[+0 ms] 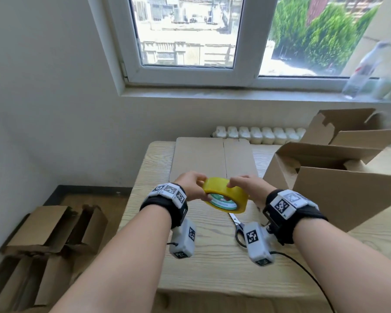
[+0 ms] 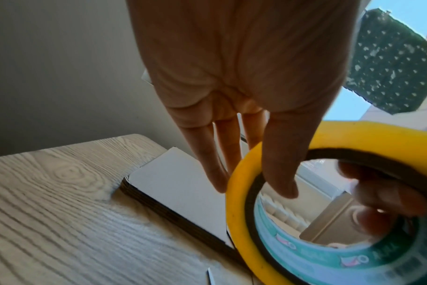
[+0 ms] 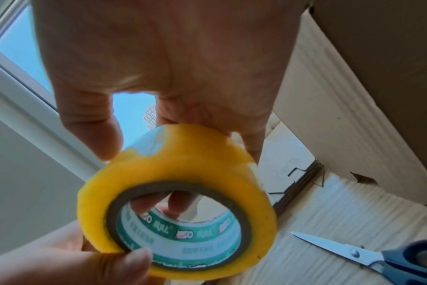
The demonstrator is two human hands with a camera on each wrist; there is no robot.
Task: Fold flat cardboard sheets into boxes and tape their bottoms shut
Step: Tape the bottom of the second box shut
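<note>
Both forearms reach in from six o'clock, and the left hand (image 1: 193, 186) and right hand (image 1: 246, 185) together grip a yellow tape roll (image 1: 226, 195) above the table (image 1: 212, 263); the right fingertips (image 3: 254, 142) seem to pick at its loose end. No tape is on any box yet, as far as visible. At twelve o'clock lies a flat cardboard sheet (image 1: 212, 159). At three o'clock stands a folded box (image 1: 339, 177), flaps open. Scissors (image 1: 238, 229) rest beneath the roll. More cardboard (image 1: 48, 231) sits on the floor at eight o'clock.
</note>
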